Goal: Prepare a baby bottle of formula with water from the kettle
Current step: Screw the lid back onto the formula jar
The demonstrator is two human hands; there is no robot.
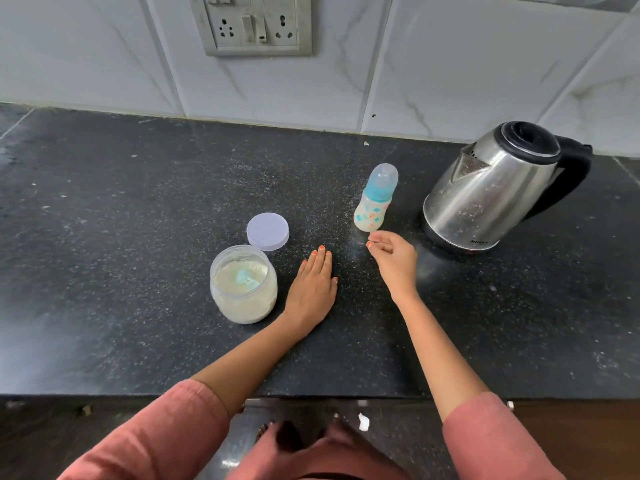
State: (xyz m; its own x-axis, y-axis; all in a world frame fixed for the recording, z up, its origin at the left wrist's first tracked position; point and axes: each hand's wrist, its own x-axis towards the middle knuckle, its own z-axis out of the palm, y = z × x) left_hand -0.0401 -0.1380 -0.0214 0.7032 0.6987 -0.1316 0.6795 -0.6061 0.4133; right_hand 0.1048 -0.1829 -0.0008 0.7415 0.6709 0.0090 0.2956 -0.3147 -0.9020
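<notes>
A baby bottle point(374, 202) with a blue collar and clear cap stands upright on the black counter point(138, 202), holding pale milky liquid. Just below it hovers my right hand point(393, 259), fingers loosely curled, holding nothing, fingertips close to the bottle's base but apart from it. My left hand point(313, 285) lies flat on the counter, palm down, fingers together. Beside it on the left stands an open clear jar of formula powder point(242, 285) with a blue scoop inside. The jar's lavender lid point(267, 231) lies flat behind it. A steel kettle point(491, 188) with black handle stands at right, lid closed.
A white tiled wall point(415, 64) runs behind the counter, with a socket panel point(254, 24) at top centre. The counter's front edge point(311, 396) lies near my body. White powder specks are scattered on the surface around the bottle.
</notes>
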